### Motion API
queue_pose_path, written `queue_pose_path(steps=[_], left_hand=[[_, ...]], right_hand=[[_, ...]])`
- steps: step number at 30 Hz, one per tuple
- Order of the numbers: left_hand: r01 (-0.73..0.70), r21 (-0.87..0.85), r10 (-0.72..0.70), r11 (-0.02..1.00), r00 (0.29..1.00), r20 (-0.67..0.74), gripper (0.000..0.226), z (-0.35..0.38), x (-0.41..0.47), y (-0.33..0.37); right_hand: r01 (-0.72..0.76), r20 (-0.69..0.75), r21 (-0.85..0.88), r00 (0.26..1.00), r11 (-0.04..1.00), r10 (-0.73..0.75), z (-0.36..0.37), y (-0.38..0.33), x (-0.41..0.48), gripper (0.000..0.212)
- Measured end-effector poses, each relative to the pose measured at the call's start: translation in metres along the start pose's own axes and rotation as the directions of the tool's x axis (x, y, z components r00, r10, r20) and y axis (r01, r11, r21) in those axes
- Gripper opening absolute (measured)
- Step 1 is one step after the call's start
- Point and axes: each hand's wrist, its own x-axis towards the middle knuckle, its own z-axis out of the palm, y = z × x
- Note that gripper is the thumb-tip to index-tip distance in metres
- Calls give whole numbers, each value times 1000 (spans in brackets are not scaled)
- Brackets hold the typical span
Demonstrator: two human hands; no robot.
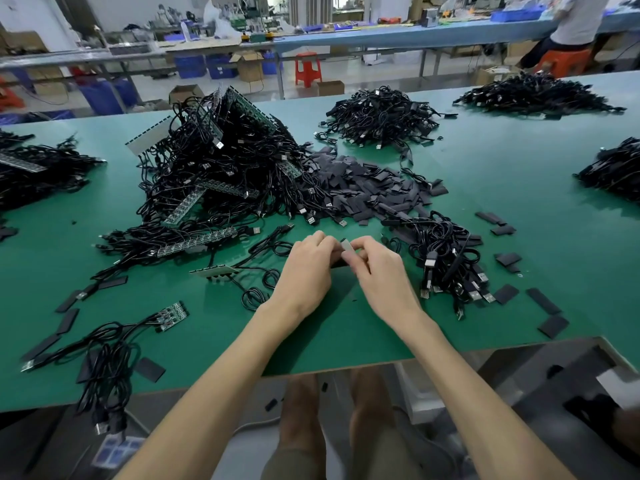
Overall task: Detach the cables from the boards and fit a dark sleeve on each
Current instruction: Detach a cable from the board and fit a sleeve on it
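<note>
Centre of frame, low over the green table [519, 188]: left hand [308, 268] and right hand [377, 268] meet fingertip to fingertip, both with fingers curled, pinching one small grey part [347, 249] between them. A dark strip shows just beneath it; what it is cannot be told. Just left of the hands lies a board [214, 270] with cables attached. Upper centre-left holds the cable pile [214, 168], with board strips tangled through it. Touching its right flank, above the hands, is a heap of sleeves [363, 188]; loose ones are scattered at right and lower left. A bundle [446, 258] of cables lies just right of the right hand. A short board [173, 315] with cables sits lower left.
</note>
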Motion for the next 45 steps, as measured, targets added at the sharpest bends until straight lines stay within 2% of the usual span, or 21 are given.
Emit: queue_pose_path(steps=[3,7,10,13,19,23,29,36,45], left_hand=[[-20,-41,21,999,999,40,9,-5,-8,-7],[3,-134,-1,991,1000,15,13,-12,-14,-11],[-68,-127,66,990,998,-19,13,-15,-17,-5],[-129,-70,129,989,992,-6,27,-15,-20,-3],[-74,-185,70,980,997,-29,30,-20,-21,-3],[-103,-143,94,984,993,-70,33,-20,-23,0],[-121,-110,116,987,992,-53,37,-19,-23,-1],[-119,-134,115,984,993,-36,26,-19,-23,-3],[-11,-234,-1,972,999,-51,18,-17,-20,-10]], right_hand=[[20,68,-80,998,997,-15,1,0,-1,12],[7,86,-98,996,995,2,1,0,-1,17],[-63,50,-23,997,998,64,-1,0,0,19],[-107,13,64,994,992,106,-4,-1,0,21],[-127,55,136,991,982,121,-7,-6,-2,20],[-125,50,157,992,980,119,-10,-7,-1,20],[-125,82,201,991,972,110,-11,-10,-2,22],[-107,90,231,992,967,88,-10,-11,-2,25],[-36,17,137,999,990,34,-7,-8,1,25]])
